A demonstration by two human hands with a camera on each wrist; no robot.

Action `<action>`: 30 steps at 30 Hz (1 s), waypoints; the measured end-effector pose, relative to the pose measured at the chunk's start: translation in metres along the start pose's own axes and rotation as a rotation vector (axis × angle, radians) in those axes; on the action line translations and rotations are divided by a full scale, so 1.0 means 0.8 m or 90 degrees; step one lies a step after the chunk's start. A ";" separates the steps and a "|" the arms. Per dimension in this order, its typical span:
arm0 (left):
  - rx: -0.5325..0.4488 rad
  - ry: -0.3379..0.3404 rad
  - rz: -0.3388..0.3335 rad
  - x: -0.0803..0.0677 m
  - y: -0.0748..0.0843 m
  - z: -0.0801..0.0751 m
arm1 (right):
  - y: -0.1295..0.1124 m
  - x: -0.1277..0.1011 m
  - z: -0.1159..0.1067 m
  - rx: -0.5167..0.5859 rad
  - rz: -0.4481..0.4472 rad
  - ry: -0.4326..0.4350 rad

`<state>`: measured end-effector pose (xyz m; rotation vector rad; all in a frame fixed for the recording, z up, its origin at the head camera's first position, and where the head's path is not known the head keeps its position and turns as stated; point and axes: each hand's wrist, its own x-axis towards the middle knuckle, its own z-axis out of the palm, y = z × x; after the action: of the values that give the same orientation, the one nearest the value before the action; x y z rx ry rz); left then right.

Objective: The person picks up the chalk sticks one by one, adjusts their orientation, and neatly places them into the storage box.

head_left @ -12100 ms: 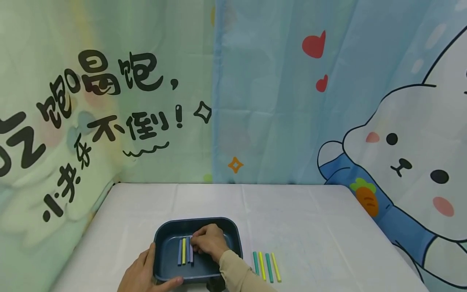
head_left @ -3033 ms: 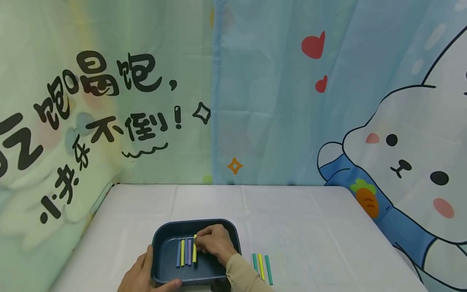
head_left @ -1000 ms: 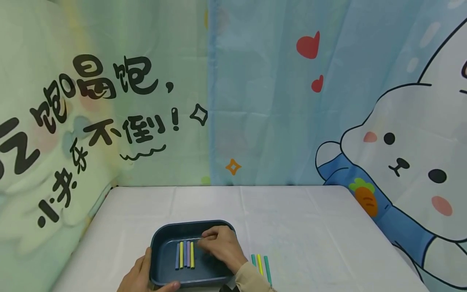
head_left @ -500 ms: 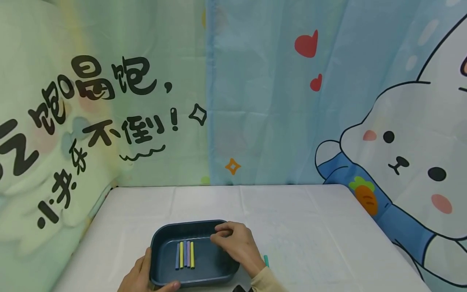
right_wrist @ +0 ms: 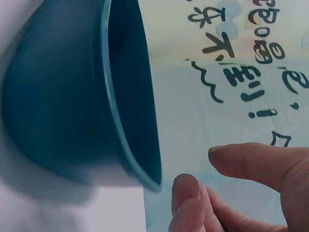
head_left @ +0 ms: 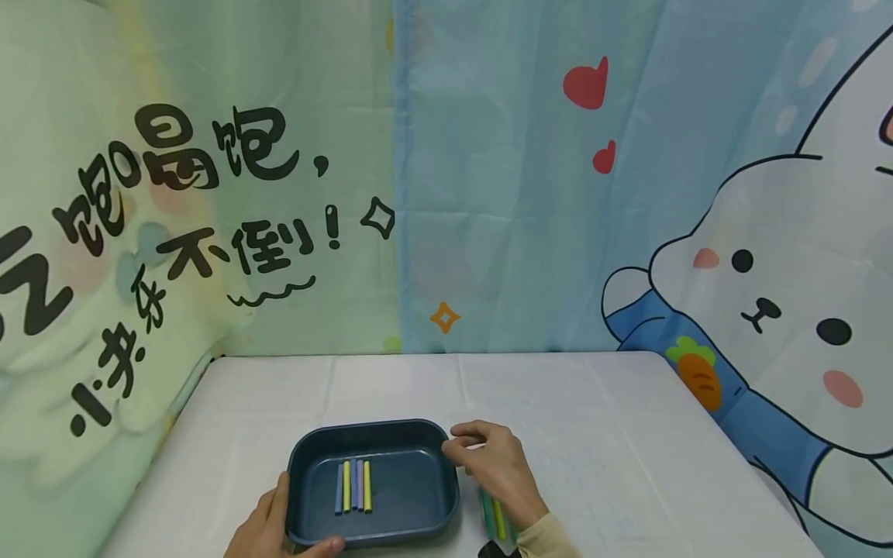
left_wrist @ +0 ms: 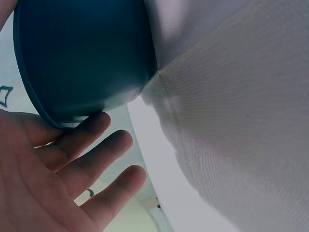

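A dark blue rectangular tray (head_left: 412,484) sits on the white table. Inside it, several thin coloured sticks (head_left: 359,487), blue, yellow and purple, lie side by side left of its middle. My left hand (head_left: 261,523) holds the tray's near left corner, thumb along the front edge; in the left wrist view its fingertips (left_wrist: 99,123) touch the outer wall. Just off the tray's right rim hovers my right hand (head_left: 498,465), holding nothing, thumb and index apart in the right wrist view. Below it are a green stick (head_left: 486,515) and a yellow stick (head_left: 499,521), partly covered.
The white tabletop (head_left: 593,434) extends behind and to the right of the tray. A printed curtain (head_left: 488,194) with lettering and a cartoon animal hangs at the table's back edge. A black object (head_left: 497,550) shows at the right wrist.
Since the earlier frames, a yellow stick has been laid at the right end of the row and released. My right hand has moved right, out over the tray's rim. The left hand stays put.
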<state>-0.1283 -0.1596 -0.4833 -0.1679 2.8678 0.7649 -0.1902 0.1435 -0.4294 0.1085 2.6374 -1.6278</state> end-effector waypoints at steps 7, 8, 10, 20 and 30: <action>0.002 0.012 0.009 -0.001 -0.001 0.002 | 0.009 0.000 -0.015 -0.010 0.015 0.047; 0.002 0.014 0.012 -0.001 -0.002 0.002 | 0.010 0.000 -0.017 -0.015 0.013 0.050; 0.002 0.018 0.018 -0.001 -0.003 0.003 | 0.013 -0.001 -0.020 -0.024 0.018 0.054; 0.003 0.034 0.027 -0.001 -0.009 0.009 | 0.034 -0.001 -0.037 -0.066 0.091 0.069; 0.003 0.023 0.018 -0.001 -0.004 0.006 | 0.063 -0.007 -0.056 -0.101 0.153 0.075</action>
<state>-0.1262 -0.1601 -0.4888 -0.1428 2.9114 0.7682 -0.1807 0.2061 -0.4541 0.5079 2.6981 -1.3736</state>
